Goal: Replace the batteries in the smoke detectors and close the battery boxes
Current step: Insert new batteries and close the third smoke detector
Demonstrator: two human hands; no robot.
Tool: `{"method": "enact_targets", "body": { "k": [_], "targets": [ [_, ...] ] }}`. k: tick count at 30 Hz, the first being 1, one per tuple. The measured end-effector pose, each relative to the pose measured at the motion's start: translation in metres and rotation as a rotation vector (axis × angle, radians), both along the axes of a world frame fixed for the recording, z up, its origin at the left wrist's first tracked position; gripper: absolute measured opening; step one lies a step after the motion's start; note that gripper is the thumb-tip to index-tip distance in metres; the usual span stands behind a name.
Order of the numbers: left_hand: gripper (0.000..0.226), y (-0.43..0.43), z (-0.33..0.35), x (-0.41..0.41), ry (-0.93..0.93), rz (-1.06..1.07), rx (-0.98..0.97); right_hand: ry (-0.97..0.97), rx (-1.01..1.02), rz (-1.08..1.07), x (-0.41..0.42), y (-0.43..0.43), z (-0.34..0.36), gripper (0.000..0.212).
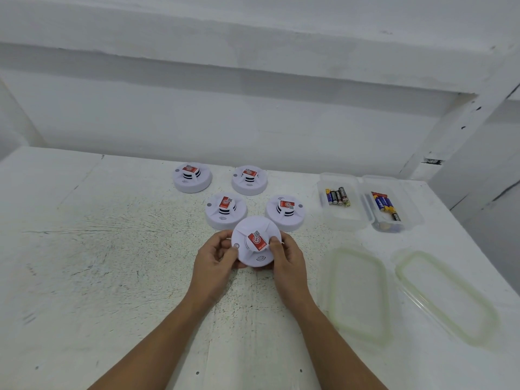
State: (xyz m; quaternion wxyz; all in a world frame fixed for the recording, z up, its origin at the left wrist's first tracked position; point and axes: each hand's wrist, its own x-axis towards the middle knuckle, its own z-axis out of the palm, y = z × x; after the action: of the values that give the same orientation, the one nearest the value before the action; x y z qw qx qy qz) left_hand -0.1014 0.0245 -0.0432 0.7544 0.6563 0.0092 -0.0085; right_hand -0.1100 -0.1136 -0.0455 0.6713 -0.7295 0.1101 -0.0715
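Left hand (215,258) and right hand (287,260) each held a closed grip on one smoke detector (254,243) above the worktop (112,263).

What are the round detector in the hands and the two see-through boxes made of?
The held detector looks like matte white moulded plastic, smooth and opaque. The left box and right box seem clear plastic: batteries show through their walls.

You've got smooth white plastic smoke detectors (226,211) with glossy red labels, clear plastic boxes (342,202), and a rough, speckled matt white table (112,263).
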Motion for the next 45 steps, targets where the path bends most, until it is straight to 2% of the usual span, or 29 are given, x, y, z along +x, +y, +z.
{"method": "enact_targets", "body": {
  "k": [45],
  "targets": [
    [0.026,0.0005,-0.0032,0.0013,-0.003,0.004,0.01,0.008,0.019,0.01,0.0007,-0.0004,-0.0021,0.021]
  ]
}}
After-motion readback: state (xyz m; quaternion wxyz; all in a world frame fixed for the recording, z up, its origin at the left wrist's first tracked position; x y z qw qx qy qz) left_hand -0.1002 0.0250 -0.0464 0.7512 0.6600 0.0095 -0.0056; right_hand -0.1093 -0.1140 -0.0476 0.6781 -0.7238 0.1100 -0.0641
